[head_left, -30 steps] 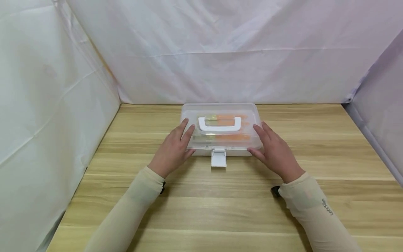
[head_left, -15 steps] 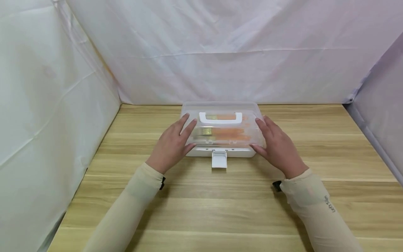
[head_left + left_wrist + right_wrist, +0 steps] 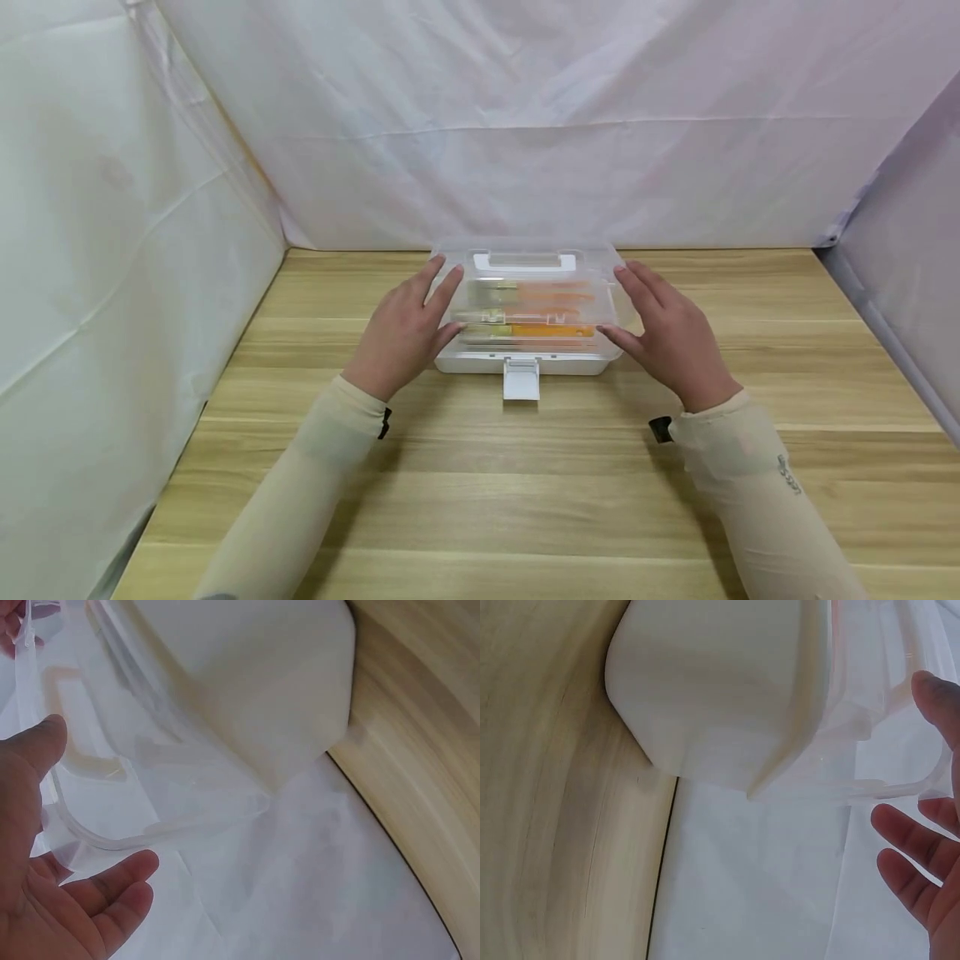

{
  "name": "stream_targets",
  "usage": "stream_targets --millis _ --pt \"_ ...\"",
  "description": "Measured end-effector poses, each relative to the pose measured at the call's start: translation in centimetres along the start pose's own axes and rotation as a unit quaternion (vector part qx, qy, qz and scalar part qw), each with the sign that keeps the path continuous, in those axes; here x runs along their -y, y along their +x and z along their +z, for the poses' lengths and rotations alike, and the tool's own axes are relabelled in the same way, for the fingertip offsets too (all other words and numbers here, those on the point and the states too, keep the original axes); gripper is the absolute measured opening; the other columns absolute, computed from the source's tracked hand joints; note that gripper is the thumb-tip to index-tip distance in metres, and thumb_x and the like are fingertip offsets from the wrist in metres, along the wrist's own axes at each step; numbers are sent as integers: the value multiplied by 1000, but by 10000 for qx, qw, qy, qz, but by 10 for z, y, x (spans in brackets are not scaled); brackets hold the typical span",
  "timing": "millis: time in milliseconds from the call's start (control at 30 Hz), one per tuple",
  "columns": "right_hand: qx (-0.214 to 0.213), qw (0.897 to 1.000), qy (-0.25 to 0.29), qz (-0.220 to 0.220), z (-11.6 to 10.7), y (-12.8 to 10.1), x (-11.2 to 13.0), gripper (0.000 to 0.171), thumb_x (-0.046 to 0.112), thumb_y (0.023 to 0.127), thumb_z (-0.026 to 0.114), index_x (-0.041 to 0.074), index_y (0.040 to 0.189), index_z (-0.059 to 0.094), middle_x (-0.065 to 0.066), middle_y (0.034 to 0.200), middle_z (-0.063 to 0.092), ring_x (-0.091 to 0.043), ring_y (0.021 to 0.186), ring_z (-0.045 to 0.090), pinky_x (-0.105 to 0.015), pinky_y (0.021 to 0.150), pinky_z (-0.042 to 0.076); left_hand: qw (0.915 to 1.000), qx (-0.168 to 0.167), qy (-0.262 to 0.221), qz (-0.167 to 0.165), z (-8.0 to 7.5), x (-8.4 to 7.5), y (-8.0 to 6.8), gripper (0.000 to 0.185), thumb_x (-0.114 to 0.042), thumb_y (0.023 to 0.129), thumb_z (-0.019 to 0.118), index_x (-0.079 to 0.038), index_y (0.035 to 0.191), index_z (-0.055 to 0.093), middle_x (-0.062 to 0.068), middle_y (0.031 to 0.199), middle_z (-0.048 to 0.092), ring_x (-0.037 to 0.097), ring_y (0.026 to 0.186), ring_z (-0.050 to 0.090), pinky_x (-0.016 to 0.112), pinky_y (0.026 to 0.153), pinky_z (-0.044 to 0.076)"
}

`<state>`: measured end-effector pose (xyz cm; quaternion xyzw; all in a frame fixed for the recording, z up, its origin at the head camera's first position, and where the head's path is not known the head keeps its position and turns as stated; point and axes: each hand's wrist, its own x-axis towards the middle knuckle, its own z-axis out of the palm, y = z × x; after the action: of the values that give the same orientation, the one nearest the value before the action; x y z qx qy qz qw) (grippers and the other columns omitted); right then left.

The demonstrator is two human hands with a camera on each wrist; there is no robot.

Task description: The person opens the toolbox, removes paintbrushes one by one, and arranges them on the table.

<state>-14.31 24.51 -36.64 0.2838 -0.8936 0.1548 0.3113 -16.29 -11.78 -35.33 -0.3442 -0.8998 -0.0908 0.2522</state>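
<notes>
A clear plastic storage box with a white base [image 3: 480,365] stands at the back of the table. Its transparent lid [image 3: 596,267] is tilted up at the front, carrying a white handle [image 3: 525,264]. My left hand [image 3: 397,337] holds the lid's left edge, thumb at the front rim and fingers spread along the side. On the opposite edge, my right hand [image 3: 671,342] holds it likewise. Each wrist view shows a thumb [image 3: 52,739] near the lid rim. The front latch [image 3: 521,381] hangs down, unfastened. Several slim orange-handled tools [image 3: 555,331] lie inside, partly seen through the lid.
The wood-grain table [image 3: 480,492] runs below both forearms. A white cloth wall [image 3: 525,167] rises close behind the box, with more cloth at the left [image 3: 112,233] and right [image 3: 915,200]. Each wrist wears a dark strap piece [image 3: 660,429].
The lid's front edge has lifted away from the base and tilted backward, with both hands rising along with it. The handle has shifted back, and the base has stayed in place.
</notes>
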Motion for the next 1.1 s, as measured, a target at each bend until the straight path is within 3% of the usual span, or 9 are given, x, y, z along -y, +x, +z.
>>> stream_targets --millis 100,200,433,633,900,1100 --pt "-80 9999 34 80 0 2 0 86 15 70 89 1 144 48 -23 138 54 -45 111 60 -58 80 51 10000 -64 38 -6 -2 1 2 74 -31 90 75 -4 149 39 23 147 42 40 104 62 51 85 52" --pt "-44 9999 53 119 -1 3 0 87 12 70 90 0 144 46 -23 139 53 -45 109 61 -57 77 52 9999 -128 39 8 -2 1 5 73 -31 90 75 -4 148 39 23 146 43 40 103 62 50 86 52" --pt "-80 9996 199 171 -7 10 -2 85 9 72 88 2 145 45 -22 143 50 -41 77 65 -52 59 51 9996 -247 -110 -13 -7 3 14 70 -29 92 73 -3 148 40 23 147 42 37 97 62 48 85 52" --pt "-262 9988 325 238 -12 19 -3 79 4 72 87 3 142 48 -22 139 54 -36 86 62 -51 62 51 9988 -385 -303 -88 -13 6 21 63 -25 93 72 -4 146 44 21 148 42 36 88 63 46 75 53" --pt "-234 9969 469 587 -16 30 -5 49 3 87 74 -4 131 54 -21 142 51 -34 91 61 -48 71 53 9963 -593 -620 -113 -15 13 30 45 -14 98 62 -5 141 49 23 149 40 39 90 62 47 71 52" --pt "-209 9957 486 763 -18 36 -8 36 4 91 70 -6 123 57 -20 141 53 -32 75 61 -43 65 50 9948 -616 -792 -161 -15 17 34 40 -5 99 58 -4 138 54 22 150 40 38 90 63 47 75 53"
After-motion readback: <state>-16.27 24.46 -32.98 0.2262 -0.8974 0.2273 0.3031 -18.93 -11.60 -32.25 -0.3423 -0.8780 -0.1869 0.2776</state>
